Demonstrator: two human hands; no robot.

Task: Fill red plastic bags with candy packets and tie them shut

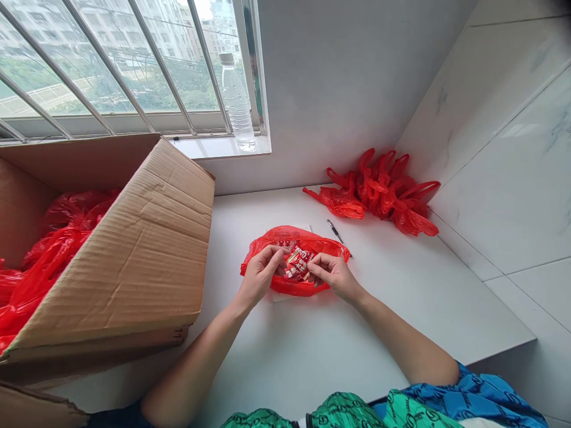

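An open red plastic bag (298,289) lies spread on the white tabletop, with small red printed snack packets (300,265) in its mouth. My left hand (264,267) is over the bag's left side, thumb and fingers closed in a pinch by the packets' left edge. What that pinch holds, if anything, is hidden. From the right, my right hand (334,274) reaches into the bag opening. Its thumb and forefinger are pinched at the right edge of a packet. Under the bag, part of a pale flat sheet or card (285,297) shows.
A large open cardboard box (147,249) at left contains red plastic bags (57,238). Several tied red bags (379,193) lie at the back right, against the wall. A black pen (334,229) rests behind the open bag. A clear water bottle (238,107) stands on the sill of the barred window.
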